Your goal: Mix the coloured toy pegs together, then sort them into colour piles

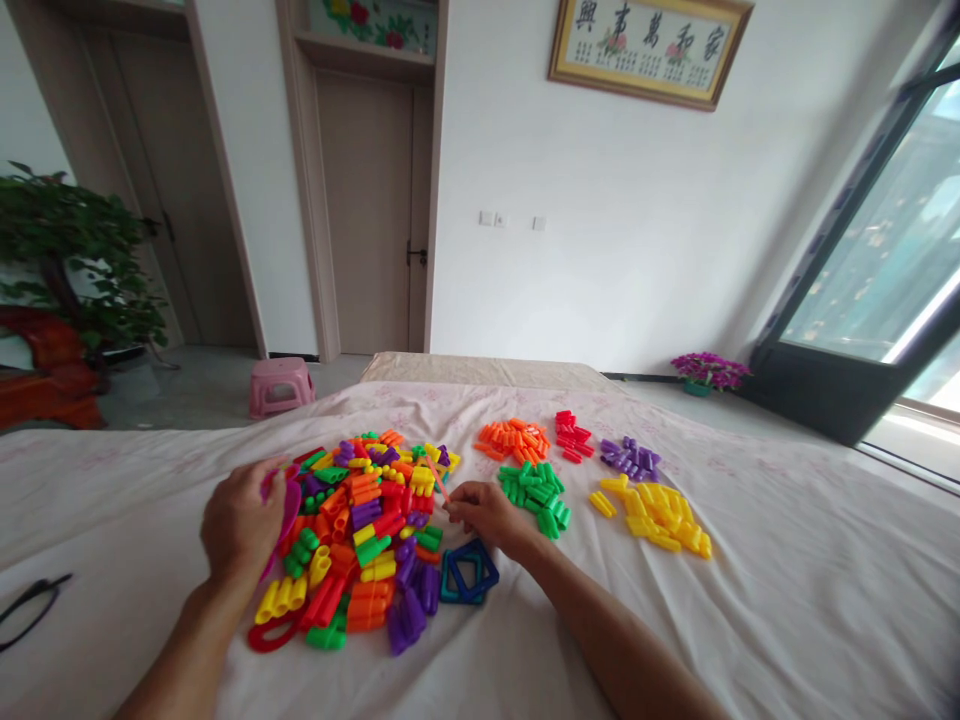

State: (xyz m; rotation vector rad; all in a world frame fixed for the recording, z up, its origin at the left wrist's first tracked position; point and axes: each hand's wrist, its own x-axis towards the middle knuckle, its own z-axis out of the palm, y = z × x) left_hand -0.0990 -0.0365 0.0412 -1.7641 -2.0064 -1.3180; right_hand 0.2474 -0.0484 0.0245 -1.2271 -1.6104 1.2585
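Note:
My left hand (pixel 244 515) is at the left edge of a mixed pile of coloured plastic building pieces (pixel 367 515), its fingers closed on a magenta plastic piece (pixel 290 508) that the hand partly hides. On the pile's right side, my right hand (pixel 487 512) pinches a thin pinkish-orange stick (pixel 436 478), which slants up to the left over the pieces. Below that hand lie blue square frames (pixel 469 573), overlapping each other. A red ring-shaped piece (pixel 271 634) sits at the pile's near left edge.
Sorted by colour, orange pieces (pixel 514 440), red pieces (pixel 574 436), green pieces (pixel 536 495), purple pieces (pixel 630 459) and yellow pieces (pixel 664 515) lie right of the mixed pile. A dark looped object (pixel 34 605) rests far left on the pale cloth (pixel 795 590). Beyond stands a pink stool (pixel 281 387).

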